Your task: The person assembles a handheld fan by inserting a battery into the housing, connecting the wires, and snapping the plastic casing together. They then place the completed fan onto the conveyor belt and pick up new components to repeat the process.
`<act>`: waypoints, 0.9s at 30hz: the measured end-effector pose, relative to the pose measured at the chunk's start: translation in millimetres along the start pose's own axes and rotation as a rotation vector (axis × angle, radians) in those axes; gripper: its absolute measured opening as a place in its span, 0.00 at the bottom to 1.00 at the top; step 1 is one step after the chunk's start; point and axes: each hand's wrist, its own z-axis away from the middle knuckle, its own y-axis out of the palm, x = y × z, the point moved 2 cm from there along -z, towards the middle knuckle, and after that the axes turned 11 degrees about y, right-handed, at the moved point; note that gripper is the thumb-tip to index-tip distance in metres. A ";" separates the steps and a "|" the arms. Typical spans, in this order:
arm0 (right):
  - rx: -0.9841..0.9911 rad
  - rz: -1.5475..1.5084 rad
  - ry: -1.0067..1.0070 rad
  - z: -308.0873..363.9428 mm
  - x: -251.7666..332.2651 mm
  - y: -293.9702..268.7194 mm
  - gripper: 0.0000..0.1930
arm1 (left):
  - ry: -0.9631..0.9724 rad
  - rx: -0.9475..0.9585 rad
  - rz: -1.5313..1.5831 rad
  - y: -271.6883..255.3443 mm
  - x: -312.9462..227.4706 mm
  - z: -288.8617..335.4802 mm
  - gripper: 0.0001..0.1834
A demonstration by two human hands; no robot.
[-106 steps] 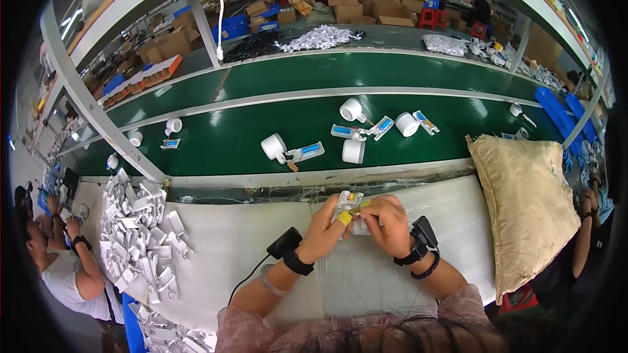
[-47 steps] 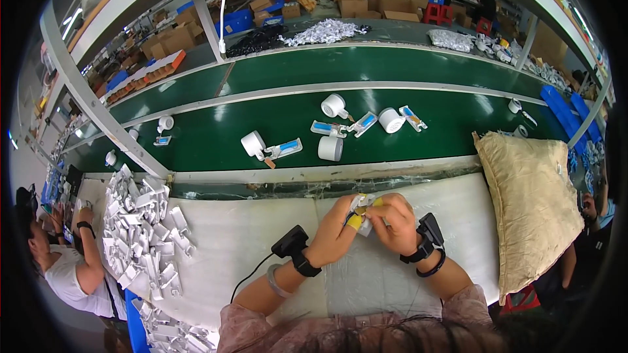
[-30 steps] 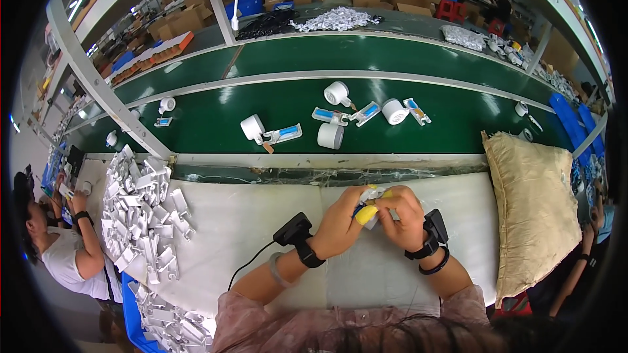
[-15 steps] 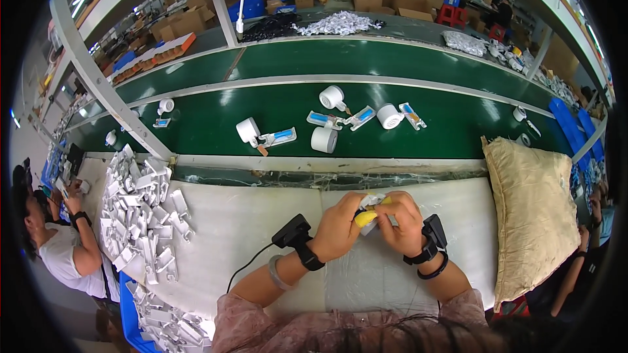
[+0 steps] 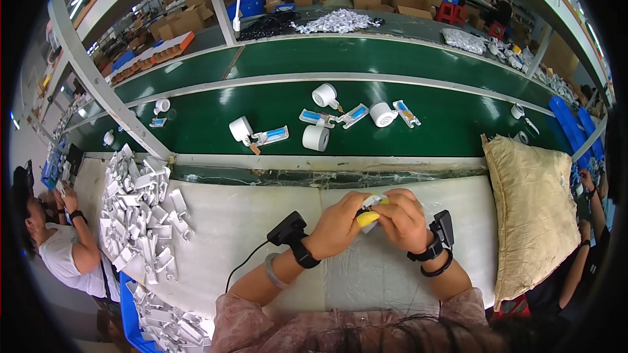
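My left hand (image 5: 339, 227) and my right hand (image 5: 403, 222) meet above the padded table, both with fingers closed around a small white plastic part (image 5: 373, 201). Bright yellow patches (image 5: 367, 218) show at the fingertips; whether they are finger covers or belong to the part, I cannot tell. The fingers hide most of the part. Beyond the hands, on the green conveyor belt (image 5: 418, 144), lie several white round units (image 5: 315, 138), some joined to white housings with a blue cylinder (image 5: 271, 135) inside.
White plastic housings are heaped (image 5: 140, 209) at the left, above a blue bin (image 5: 131, 320) of more. A stuffed tan sack (image 5: 530, 216) stands at the right. A metal post (image 5: 108, 91) rises at the left. One person (image 5: 65, 248) works on the left, another on the right.
The units on the belt have shifted slightly left. My hands stay together on the part, with the right wrist moved a little to the right.
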 end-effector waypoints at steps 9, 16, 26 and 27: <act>0.019 0.011 -0.025 0.7 1.7 -0.6 0.16 | 0.022 0.036 0.000 -2.2 -3.5 -1.1 0.18; -0.032 0.035 0.003 4.8 5.5 4.4 0.15 | 0.011 0.000 -0.041 -2.1 -6.8 0.9 0.16; -0.051 0.090 0.086 -2.0 9.4 8.9 0.12 | -0.114 -0.009 -0.032 -0.7 3.7 2.1 0.15; -0.058 0.086 0.069 -1.4 5.8 10.3 0.12 | -0.105 -0.019 -0.044 -3.3 7.4 1.0 0.15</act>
